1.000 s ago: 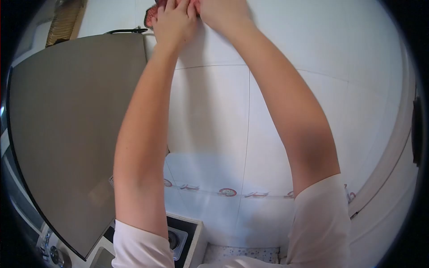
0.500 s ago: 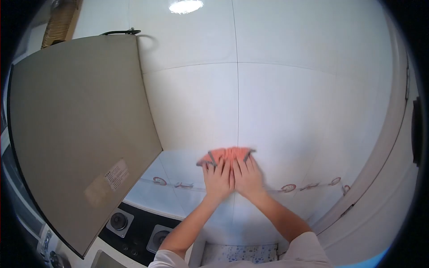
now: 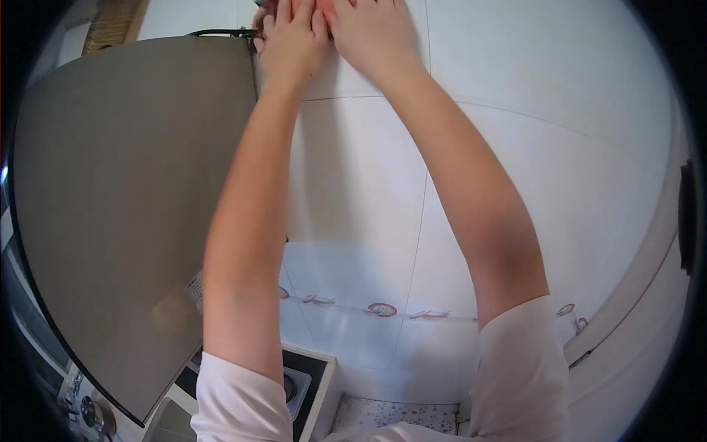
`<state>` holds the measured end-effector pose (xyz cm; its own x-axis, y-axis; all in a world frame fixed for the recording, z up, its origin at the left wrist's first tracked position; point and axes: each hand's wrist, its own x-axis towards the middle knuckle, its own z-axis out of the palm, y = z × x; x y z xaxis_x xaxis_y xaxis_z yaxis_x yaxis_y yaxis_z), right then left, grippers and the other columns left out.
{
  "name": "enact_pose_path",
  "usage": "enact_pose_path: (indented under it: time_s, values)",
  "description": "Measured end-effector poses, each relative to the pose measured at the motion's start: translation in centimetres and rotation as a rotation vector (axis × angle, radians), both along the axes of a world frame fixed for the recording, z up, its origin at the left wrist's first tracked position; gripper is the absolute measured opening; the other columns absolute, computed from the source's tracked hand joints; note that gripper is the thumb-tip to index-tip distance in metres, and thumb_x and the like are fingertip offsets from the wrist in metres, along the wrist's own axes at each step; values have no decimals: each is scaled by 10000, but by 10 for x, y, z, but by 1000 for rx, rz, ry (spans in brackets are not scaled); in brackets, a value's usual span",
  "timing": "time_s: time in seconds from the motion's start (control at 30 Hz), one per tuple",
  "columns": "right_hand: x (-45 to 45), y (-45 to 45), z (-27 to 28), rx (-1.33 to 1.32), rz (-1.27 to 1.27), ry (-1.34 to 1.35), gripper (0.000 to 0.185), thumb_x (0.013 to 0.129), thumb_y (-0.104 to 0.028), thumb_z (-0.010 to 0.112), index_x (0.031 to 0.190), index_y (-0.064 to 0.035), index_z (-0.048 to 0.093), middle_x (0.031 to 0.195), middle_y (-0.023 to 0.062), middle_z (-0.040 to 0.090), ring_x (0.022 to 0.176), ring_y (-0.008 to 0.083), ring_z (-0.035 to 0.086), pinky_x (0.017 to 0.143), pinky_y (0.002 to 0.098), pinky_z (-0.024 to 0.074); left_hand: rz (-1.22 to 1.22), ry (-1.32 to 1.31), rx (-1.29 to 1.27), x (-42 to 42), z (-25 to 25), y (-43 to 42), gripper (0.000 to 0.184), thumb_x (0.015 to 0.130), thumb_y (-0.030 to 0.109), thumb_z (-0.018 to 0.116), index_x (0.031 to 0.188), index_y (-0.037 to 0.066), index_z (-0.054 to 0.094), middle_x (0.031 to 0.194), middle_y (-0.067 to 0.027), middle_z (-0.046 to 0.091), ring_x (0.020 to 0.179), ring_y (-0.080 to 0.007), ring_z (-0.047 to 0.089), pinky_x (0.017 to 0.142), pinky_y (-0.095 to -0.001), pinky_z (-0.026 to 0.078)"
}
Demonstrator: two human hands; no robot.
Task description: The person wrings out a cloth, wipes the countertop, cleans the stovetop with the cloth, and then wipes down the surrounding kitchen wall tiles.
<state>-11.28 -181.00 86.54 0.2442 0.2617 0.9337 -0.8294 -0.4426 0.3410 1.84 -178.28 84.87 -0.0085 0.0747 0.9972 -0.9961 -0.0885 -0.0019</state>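
Sleeves (image 3: pixel 523 368) sit closest to me, pale, at five and seven o'clock, with my bare arms (image 3: pixel 247 221) reaching up from them towards twelve. Past my left arm, low at seven, is a stove (image 3: pixel 314 366), partly hidden, and at six a patch of speckled floor (image 3: pixel 368 416). A grey panel (image 3: pixel 132 221) fills nine o'clock, and a door (image 3: pixel 641 361) stands at four. White tiled wall (image 3: pixel 353 184) runs up the middle, with a patterned border (image 3: pixel 381 310) across it below centre. Up at the far end, just left of twelve, the pink cloth (image 3: pixel 322 7) is under both my hands, against the tiles and cut off by the top edge. My left hand (image 3: pixel 294 44) lies on it, fingers stretched and slightly apart; my right hand (image 3: pixel 374 33) touches it too, but I can't tell whether those fingers grip it. A black hook (image 3: pixel 221 32) is near my left hand, at eleven, and something ribbed and brown (image 3: pixel 112 26) lies beyond the panel.
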Motion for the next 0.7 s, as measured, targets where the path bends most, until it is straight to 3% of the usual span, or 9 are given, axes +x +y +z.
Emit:
enact_pose_path:
  time_s: [0.13, 0.17, 0.2, 0.33, 0.4, 0.43, 0.47, 0.57, 0.7]
  values:
    - [6, 3, -7, 123, -15, 17, 531, 1052, -318, 519, 1532, -97, 470, 1621, 259, 349, 1523, 424, 297, 1288, 529, 189, -37, 100, 132, 1, -15, -1, 559, 1106, 428, 332, 1610, 195, 400, 1684, -191, 280, 1541, -416, 258, 1244, -622, 199]
    - [7, -7, -24, 14, 79, 9, 488, 1003, -279, 543, 1441, -65, 535, 1526, 242, 434, 1445, 419, 374, 1239, 521, 262, -41, 100, 139, 5, -20, -5, 559, 1103, 435, 341, 1608, 204, 406, 1684, -192, 277, 1543, -422, 248, 1243, -633, 189]
    - [11, -21, -51, -98, 176, 4, 448, 953, -239, 567, 1350, -33, 599, 1431, 226, 519, 1367, 414, 452, 1190, 513, 334, -10, -152, -54, 21, -44, -16, 543, 1028, 294, 521, 1554, 168, 479, 1599, -229, 418, 1392, -483, 449, 1165, -555, 372]
    - [-11, -6, -204, 41, 293, 87, 432, 861, -150, 598, 1233, 66, 645, 1274, 204, 634, 1224, 390, 589, 1115, 478, 457, -222, -110, 57, -18, -197, 3, 550, 924, 112, 615, 1447, -30, 525, 1544, -300, 438, 1389, -534, 422, 1182, -575, 350]
    - [-29, -3, -303, 203, 354, 148, 457, 845, -130, 611, 1262, 57, 640, 1218, 212, 655, 1169, 410, 617, 1093, 500, 484, -329, 55, 271, -29, -314, 1, 658, 955, 167, 624, 1558, 5, 417, 1640, -280, 321, 1491, -504, 323, 1241, -560, 265]
    - [-39, 3, -357, 284, 372, 161, 459, 838, -121, 620, 1266, 41, 644, 1183, 215, 660, 1157, 416, 618, 1083, 510, 489, -364, 88, 322, -40, -369, 7, 663, 959, 174, 623, 1560, -1, 406, 1641, -282, 316, 1490, -509, 323, 1236, -570, 268]
    - [-48, 12, -407, 375, 358, 103, 414, 811, -116, 674, 1223, -80, 697, 1145, 195, 682, 1071, 389, 651, 894, 441, 569, -370, 164, 421, -52, -425, 15, 670, 953, 173, 626, 1556, -16, 403, 1629, -303, 320, 1480, -527, 324, 1235, -571, 267]
    - [-78, 40, -553, 723, 284, 171, 447, 849, -142, 644, 1284, -41, 665, 1195, 191, 673, 1170, 393, 612, 1035, 506, 493, -472, 311, 707, -81, -576, 40, 637, 918, 160, 647, 1499, -31, 469, 1543, -339, 397, 1435, -563, 352, 1197, -613, 293]
    - [-113, 57, -604, 853, 133, 182, 489, 886, -178, 611, 1352, -32, 630, 1329, 177, 635, 1255, 398, 569, 1140, 545, 415, -325, 210, 786, -116, -584, 56, 540, 888, 205, 669, 1402, 56, 600, 1425, -257, 523, 1315, -559, 457, 1124, -668, 341]
